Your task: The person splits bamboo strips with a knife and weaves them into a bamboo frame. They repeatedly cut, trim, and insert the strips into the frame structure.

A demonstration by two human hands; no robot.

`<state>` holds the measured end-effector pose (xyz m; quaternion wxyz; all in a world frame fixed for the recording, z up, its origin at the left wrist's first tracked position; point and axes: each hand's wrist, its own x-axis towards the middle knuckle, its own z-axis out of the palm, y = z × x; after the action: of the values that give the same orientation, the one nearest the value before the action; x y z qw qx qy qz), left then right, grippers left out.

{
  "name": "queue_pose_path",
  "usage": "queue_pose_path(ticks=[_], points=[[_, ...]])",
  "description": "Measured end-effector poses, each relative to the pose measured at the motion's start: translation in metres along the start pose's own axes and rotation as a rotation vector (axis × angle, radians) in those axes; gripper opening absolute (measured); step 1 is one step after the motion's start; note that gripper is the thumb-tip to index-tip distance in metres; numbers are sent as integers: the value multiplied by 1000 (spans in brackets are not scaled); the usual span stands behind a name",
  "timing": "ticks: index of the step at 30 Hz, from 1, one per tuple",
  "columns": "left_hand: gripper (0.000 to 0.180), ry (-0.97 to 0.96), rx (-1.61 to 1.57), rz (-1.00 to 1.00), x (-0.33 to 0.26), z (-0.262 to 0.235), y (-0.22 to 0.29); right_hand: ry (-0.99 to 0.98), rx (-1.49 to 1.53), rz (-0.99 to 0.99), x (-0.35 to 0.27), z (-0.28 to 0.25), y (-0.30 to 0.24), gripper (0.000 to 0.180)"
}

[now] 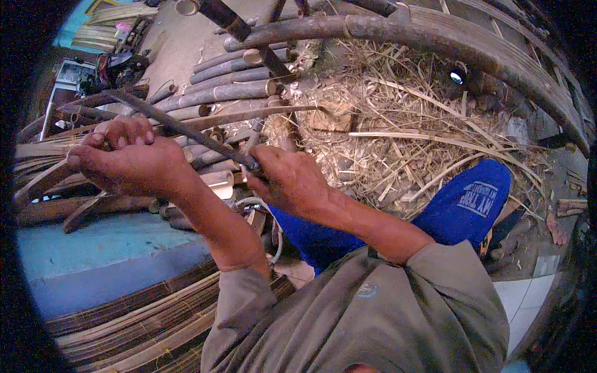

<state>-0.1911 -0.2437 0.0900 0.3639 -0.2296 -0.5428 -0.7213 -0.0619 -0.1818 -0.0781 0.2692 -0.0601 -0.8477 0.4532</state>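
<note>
Gripping a long dark blade (pixel 180 127) with both hands here; the left hand (pixel 127 158) is curled tight round its far end, up and to the left, and the right hand (pixel 286 180) is closed round the near end by the handle, so the blade runs on a slant between them, over the person's lap. Under the left fingers there's a pale bamboo strip (pixel 43 180) that the hand seems to press on too, though I can't tell exactly how it's held; just behind the blade sits a stack of cut bamboo poles (pixel 230 78), ends facing right. Further right is a big heap of dry shavings and splints (pixel 398 130), with a thick curved bamboo pole (pixel 435 40) arching over the top of it. Blue trousers (pixel 466 202) cover the bent knee on the right, close to the shavings; flat split bamboo slats (pixel 124 323) lie on the blue floor (pixel 93 248), lower left, beside the olive sleeve (pixel 242 292).
</note>
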Motion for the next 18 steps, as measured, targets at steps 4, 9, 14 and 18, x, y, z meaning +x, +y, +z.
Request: queue_pose_path(ticks=[4,9,14,18], points=[[56,65,55,25,10,-1,6,-45,-63,423,-3,38,91,38],[55,103,124,63,20,-13,-12,-163,-71,401,-10,33,114,36],[48,156,119,7,44,-9,-31,-99,-70,417,1,52,143,33],[39,172,62,-65,71,-26,-51,-163,-170,524,-10,60,255,39]])
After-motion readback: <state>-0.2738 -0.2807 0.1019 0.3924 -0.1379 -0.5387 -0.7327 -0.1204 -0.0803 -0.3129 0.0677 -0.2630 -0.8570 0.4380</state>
